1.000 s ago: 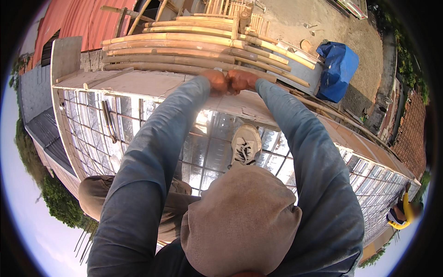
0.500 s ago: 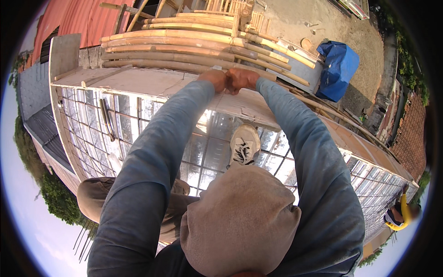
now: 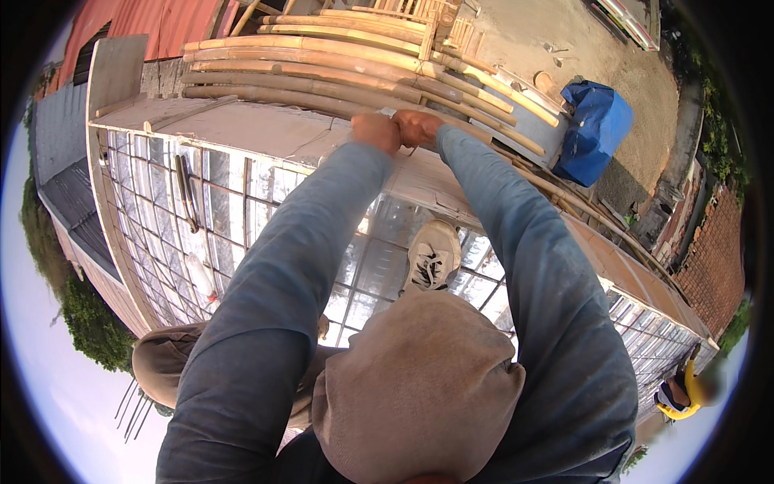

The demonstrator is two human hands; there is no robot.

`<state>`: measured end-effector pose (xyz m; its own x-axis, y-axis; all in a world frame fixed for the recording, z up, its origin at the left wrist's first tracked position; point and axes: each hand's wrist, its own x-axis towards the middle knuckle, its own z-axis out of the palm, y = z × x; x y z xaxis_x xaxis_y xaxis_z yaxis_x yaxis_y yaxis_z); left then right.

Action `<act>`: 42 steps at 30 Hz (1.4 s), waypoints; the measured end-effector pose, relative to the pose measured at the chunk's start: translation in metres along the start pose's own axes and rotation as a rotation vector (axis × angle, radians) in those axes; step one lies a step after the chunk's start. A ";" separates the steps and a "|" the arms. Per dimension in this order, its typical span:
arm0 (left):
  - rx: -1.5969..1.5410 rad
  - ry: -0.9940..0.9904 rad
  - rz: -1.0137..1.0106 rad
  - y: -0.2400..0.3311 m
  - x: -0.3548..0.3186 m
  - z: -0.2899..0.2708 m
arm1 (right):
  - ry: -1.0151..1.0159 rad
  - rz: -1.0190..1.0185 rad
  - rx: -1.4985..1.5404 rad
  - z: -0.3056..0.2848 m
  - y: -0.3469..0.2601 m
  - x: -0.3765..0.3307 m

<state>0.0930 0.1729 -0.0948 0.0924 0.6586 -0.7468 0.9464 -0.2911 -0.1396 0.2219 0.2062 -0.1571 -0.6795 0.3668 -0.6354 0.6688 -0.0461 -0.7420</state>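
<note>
My left hand (image 3: 375, 133) and my right hand (image 3: 417, 127) are clenched into fists, side by side and touching, at arm's length. They sit over the far edge of a rebar grid (image 3: 242, 210), on the pale board edging (image 3: 266, 133). Just beyond them lies a stack of bamboo poles (image 3: 322, 64). Anything inside the fists is too small to see. Blue sleeves cover both forearms. My light shoe (image 3: 431, 258) rests on the grid below the hands, and my bent knee in brown cloth (image 3: 419, 395) fills the foreground.
A blue tarp bundle (image 3: 597, 129) lies right of the poles. On the grid at left rest a white bottle (image 3: 201, 274) and dark bars (image 3: 185, 194). A person in a yellow helmet (image 3: 685, 395) stands far below at lower right. The platform drops off on the left.
Both fists stay pressed together at the same spot on the edge. Only the view shifts slightly.
</note>
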 end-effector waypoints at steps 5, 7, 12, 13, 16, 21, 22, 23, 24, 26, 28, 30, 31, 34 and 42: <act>-0.101 0.034 0.071 0.010 -0.016 -0.062 | 0.098 0.047 0.777 0.030 0.086 0.047; -0.145 0.161 0.123 0.006 -0.038 -0.084 | 0.063 0.234 0.907 0.035 0.102 0.050; -0.544 0.352 0.140 -0.027 -0.104 -0.127 | -0.096 0.610 0.608 0.033 0.080 0.018; -0.609 0.436 0.155 -0.038 -0.113 -0.130 | -0.073 0.604 0.645 0.029 0.077 0.006; -0.635 0.522 0.208 -0.065 -0.127 -0.135 | 0.003 0.580 0.731 0.030 0.077 -0.026; -0.774 0.597 0.162 -0.115 -0.160 -0.151 | 0.276 0.203 0.410 0.042 0.052 -0.074; -0.786 0.613 0.150 -0.125 -0.163 -0.149 | 0.344 0.088 0.225 0.042 0.045 -0.078; -0.853 0.603 0.118 -0.135 -0.166 -0.146 | 0.393 -0.070 0.083 0.042 0.042 -0.081; -0.851 0.624 0.089 -0.143 -0.167 -0.141 | 0.382 -0.120 0.064 0.040 0.039 -0.079; -0.846 0.657 0.023 -0.155 -0.171 -0.129 | 0.349 -0.221 0.035 0.037 0.032 -0.070; -0.844 0.671 0.048 -0.162 -0.171 -0.121 | 0.245 -0.286 -0.048 0.023 0.020 -0.056; -0.851 0.682 0.078 -0.160 -0.169 -0.113 | 0.118 -0.295 -0.030 0.014 0.016 -0.036; -0.884 0.647 0.084 -0.157 -0.168 -0.111 | 0.046 -0.270 0.030 0.010 0.015 -0.022; -0.935 0.572 0.092 -0.147 -0.167 -0.109 | -0.133 -0.176 -0.001 -0.001 0.026 0.016; -0.928 0.495 0.123 -0.124 -0.158 -0.124 | -0.165 0.675 0.576 0.017 0.110 0.026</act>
<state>-0.0009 0.1908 0.1212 0.1221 0.9308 -0.3447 0.7681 0.1314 0.6268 0.2728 0.1952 -0.2588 -0.2612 -0.0434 -0.9643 0.7166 -0.6780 -0.1636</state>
